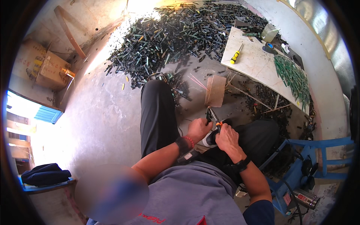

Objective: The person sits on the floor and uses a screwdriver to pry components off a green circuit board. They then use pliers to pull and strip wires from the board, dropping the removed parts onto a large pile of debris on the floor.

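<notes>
My right hand (227,137) is closed around an orange-and-black-handled tool with a slim metal end (213,113), too small to name more exactly. My left hand (199,129), a red bead bracelet at its wrist, is closed on a small dark strip (208,115). The tool's metal end lies close beside or against the strip; I cannot tell which. Both hands are held together between my knees. Just beyond them stands a brown cardboard piece (215,92), with thin pinkish sticks (197,81) next to it.
A big heap of dark strips (168,39) covers the far floor. On the low table (240,41) at right lie a yellow screwdriver (235,57), green circuit-board strips (292,78) and a clear container (269,33). A blue chair (322,144) stands right; cardboard boxes (54,69) sit left.
</notes>
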Demonstrator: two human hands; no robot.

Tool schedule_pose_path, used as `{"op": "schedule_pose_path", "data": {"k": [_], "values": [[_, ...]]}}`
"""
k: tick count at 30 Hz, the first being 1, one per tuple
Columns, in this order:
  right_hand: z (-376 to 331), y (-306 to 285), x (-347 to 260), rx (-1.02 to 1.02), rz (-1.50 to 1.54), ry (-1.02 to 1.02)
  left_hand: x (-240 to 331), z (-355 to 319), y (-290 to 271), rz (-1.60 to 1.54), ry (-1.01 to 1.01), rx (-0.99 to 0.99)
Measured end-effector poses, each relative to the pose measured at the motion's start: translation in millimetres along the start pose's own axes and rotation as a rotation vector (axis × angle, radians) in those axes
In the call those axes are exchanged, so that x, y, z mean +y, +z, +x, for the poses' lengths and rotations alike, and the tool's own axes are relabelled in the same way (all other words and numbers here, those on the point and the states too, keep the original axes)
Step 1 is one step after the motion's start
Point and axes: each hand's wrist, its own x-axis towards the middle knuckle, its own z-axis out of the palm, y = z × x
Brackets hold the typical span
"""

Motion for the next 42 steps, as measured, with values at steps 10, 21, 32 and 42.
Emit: {"op": "schedule_pose_path", "data": {"k": [10,21,32,42], "values": [[2,4,0,0.044,0.008,-0.047,-3,1,5,0.109,0.009,-0.004],[6,1,0,0.058,-0.013,-0.094,-8,1,9,0.06,0.013,0.018],[8,7,6,0.065,0.059,-0.13,-7,1,6,0.015,0.004,0.025],[33,-8,33,0.358,-0.462,-0.421,-17,4,-6,-0.192,-0.098,-0.08]]}}
